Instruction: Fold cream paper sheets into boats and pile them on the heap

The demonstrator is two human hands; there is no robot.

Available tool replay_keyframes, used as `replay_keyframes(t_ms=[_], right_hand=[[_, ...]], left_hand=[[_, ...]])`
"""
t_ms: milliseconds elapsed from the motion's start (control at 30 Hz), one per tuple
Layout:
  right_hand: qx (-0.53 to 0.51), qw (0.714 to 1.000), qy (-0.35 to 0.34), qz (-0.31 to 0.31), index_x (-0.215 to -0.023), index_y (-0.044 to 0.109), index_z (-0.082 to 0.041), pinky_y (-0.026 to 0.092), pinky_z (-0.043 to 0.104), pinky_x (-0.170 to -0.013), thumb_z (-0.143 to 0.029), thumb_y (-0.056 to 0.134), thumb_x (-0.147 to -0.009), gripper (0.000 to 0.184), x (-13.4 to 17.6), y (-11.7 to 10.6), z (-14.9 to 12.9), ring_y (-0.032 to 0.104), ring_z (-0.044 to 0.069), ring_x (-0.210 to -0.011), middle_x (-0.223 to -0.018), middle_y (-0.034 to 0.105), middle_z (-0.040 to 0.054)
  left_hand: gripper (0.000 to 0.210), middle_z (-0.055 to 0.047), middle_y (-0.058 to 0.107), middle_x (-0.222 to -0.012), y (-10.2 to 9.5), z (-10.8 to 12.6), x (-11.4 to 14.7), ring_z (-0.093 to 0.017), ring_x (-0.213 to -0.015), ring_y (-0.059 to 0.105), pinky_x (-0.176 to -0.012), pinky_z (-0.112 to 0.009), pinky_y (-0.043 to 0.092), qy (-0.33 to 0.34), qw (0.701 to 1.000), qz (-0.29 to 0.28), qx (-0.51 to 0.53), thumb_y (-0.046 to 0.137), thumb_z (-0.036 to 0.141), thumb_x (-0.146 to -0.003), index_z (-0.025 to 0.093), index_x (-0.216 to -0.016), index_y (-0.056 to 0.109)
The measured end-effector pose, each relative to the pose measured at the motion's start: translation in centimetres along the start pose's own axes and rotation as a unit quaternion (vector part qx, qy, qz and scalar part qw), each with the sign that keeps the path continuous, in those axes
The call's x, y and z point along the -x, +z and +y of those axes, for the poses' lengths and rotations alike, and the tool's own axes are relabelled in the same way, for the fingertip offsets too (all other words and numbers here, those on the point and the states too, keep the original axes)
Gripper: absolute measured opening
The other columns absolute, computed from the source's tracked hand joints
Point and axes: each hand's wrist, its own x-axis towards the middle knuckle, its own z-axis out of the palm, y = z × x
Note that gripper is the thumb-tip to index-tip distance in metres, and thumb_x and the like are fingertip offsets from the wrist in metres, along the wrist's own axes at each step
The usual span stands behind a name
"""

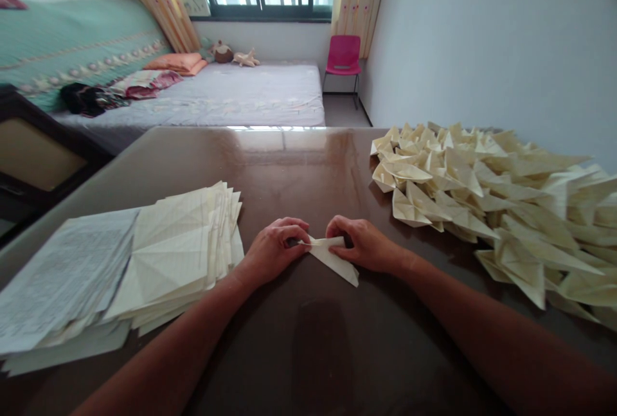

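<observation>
The small folded paper (332, 265) is at the centre of the frame, with the left hand (272, 249) pinching its left end and the right hand (364, 244) pinching its upper right part. For a good crease, it seems wise that the left fingers keep the corner steady while the right thumb presses evenly along the fold. The brown tabletop (294, 188) gives room above and below the hands. Toward middle left, the edge of the loose sheets (168, 242) lies near the left forearm; at right, folded paper shapes (463, 184) limit wide elbow movement.
</observation>
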Motion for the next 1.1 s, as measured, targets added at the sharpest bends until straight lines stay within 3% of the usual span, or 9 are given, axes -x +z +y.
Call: replay_keyframes(t_ms=[100, 200, 300, 500, 767, 967, 1100], right_hand=[[-0.027, 0.999, -0.013, 0.017, -0.088, 0.056, -0.02, 0.036, 0.02, -0.056, -0.02, 0.061, -0.077, 0.012, -0.1, 0.0, 0.2, 0.051, 0.009, -0.06, -0.072, 0.058, -0.0046], [-0.048, 0.998, -0.018, 0.039, -0.088, 0.055, -0.02, 0.038, 0.019, -0.057, -0.019, 0.06, -0.077, 0.012, -0.2, -0.1, 0.2, 0.05, 0.008, -0.06, -0.073, 0.058, -0.005], [-0.067, 0.996, -0.019, 0.049, -0.088, 0.054, -0.02, 0.039, 0.019, -0.056, -0.019, 0.06, -0.077, 0.012, -0.2, -0.1, 0.2, 0.049, 0.007, -0.058, -0.075, 0.057, -0.0051], [-0.088, 0.994, -0.014, 0.058, -0.09, 0.055, -0.019, 0.037, 0.019, -0.053, -0.027, 0.057, -0.083, 0.011, -0.2, 0.2, 0.5, 0.046, 0.007, -0.056, -0.073, 0.056, -0.0046], [-0.06, 0.994, 0.022, 0.083, -0.086, 0.057, -0.019, 0.033, 0.02, -0.051, -0.031, 0.058, -0.083, 0.013, -0.4, 0.5, 0.7, 0.043, 0.008, -0.054, -0.067, 0.054, -0.0044], [-0.067, 0.995, -0.009, 0.073, -0.088, 0.057, -0.019, 0.036, 0.021, -0.054, -0.033, 0.057, -0.086, 0.014, -0.4, 0.6, 0.8, 0.045, 0.008, -0.056, -0.072, 0.055, -0.0038], [-0.065, 0.995, -0.038, 0.072, -0.089, 0.058, -0.019, 0.039, 0.021, -0.058, -0.032, 0.055, -0.087, 0.013, -0.3, 0.7, 0.8, 0.047, 0.008, -0.059, -0.076, 0.058, -0.0031]], left_hand=[[0.026, -0.003, 0.067, -0.107, -0.4, 0.1, -0.2, -0.015, -0.084, 0.062, -0.072, -0.023, 0.048, -0.023, 0.999, -0.003, 0.039, 0.056, 0.041, -0.086, 0.02, -0.08, 0.072], [0.037, -0.003, 0.069, -0.089, -0.3, -0.1, -0.3, -0.013, -0.069, 0.061, -0.061, -0.022, 0.046, -0.07, 0.994, 0.002, 0.079, 0.044, 0.045, -0.091, 0.018, -0.087, 0.069], [0.029, -0.002, 0.068, -0.078, 0.0, -0.6, -0.3, -0.012, -0.063, 0.059, -0.056, -0.021, 0.045, -0.091, 0.991, 0.016, 0.097, 0.057, 0.044, -0.085, 0.016, -0.088, 0.065], [0.028, -0.005, 0.072, -0.088, 0.6, -0.7, -0.2, -0.015, -0.069, 0.063, -0.059, -0.022, 0.047, -0.11, 0.976, 0.029, 0.187, 0.066, 0.035, -0.076, 0.015, -0.096, 0.063], [0.027, -0.002, 0.069, -0.073, 0.1, -0.4, -0.3, -0.012, -0.063, 0.06, -0.058, -0.021, 0.045, -0.114, 0.984, -0.019, 0.138, 0.062, 0.04, -0.08, 0.016, -0.087, 0.072], [0.025, 0.0, 0.063, -0.061, -0.1, -0.2, -0.3, -0.01, -0.054, 0.054, -0.051, -0.018, 0.04, -0.124, 0.979, -0.05, 0.155, 0.066, 0.038, -0.076, 0.014, -0.079, 0.069], [0.024, -0.001, 0.066, -0.067, -0.3, 0.5, -0.2, -0.011, -0.06, 0.057, -0.054, -0.019, 0.042, -0.112, 0.977, -0.078, 0.167, 0.066, 0.035, -0.075, 0.013, -0.084, 0.068]])
